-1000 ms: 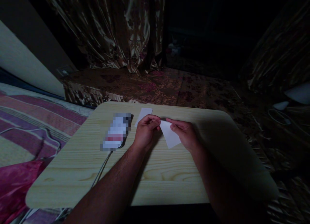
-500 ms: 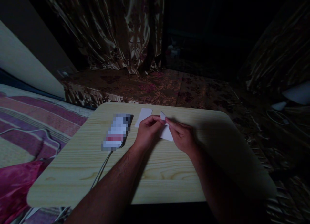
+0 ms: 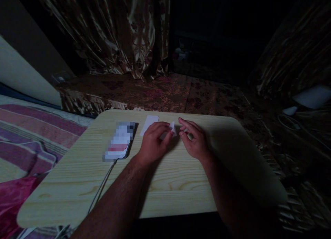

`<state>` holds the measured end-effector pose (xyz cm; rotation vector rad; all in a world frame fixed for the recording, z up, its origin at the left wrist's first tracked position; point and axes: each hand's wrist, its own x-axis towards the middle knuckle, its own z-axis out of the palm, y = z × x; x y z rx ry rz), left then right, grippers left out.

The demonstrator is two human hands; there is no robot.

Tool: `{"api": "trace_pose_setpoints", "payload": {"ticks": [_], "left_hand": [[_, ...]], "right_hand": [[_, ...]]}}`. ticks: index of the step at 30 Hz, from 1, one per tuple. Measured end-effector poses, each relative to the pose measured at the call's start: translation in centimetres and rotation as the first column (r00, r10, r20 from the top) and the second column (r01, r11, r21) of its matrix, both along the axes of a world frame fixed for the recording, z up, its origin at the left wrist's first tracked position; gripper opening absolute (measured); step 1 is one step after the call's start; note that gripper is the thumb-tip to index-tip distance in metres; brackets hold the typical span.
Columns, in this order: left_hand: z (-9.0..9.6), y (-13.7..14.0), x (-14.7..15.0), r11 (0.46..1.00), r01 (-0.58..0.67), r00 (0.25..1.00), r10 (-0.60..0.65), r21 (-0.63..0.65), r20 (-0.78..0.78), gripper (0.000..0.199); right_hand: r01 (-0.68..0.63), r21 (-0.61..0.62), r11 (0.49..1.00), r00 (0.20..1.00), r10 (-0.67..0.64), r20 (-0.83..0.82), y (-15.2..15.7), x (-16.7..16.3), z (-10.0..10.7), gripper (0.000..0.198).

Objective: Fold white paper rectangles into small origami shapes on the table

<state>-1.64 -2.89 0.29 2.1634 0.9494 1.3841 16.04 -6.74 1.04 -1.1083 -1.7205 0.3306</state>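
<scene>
White pointed paper (image 3: 172,126) rises above wood-grained tabletop (image 3: 178,185).

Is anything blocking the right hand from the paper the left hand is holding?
Nothing visible: between the right hand and the white paper in the left hand, there's just an open gap.

Dim scene: the table (image 3: 77,170) is palest along its left side, falling into deep shadow toward its near right corner; coarse pixelation masks the phone (image 3: 119,140).
</scene>
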Motion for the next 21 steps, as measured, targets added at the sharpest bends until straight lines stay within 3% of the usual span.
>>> {"api": "trace_pose_setpoints", "payload": {"ticks": [6, 16, 21], "left_hand": [[-0.1, 0.0, 0.0, 0.99, -0.001, 0.975, 0.032, 0.142, -0.221, 0.013], [-0.1, 0.1, 0.1, 0.985, -0.002, 0.973, 0.041, 0.173, -0.226, 0.011], [0.1, -0.1, 0.2, 0.994, -0.028, 0.978, 0.049, 0.105, -0.201, 0.014]], "right_hand": [[-0.03, 0.024, 0.999, 0.992, 0.027, 0.127, 0.3, 0.7, 0.3, 0.037], [0.003, 0.012, 1.0, 0.996, -0.004, 0.085, 0.8, 0.7, -0.3, 0.01], [0.045, -0.002, 0.999, 0.997, -0.045, 0.057, 0.9, 0.9, -0.7, 0.008]]}}
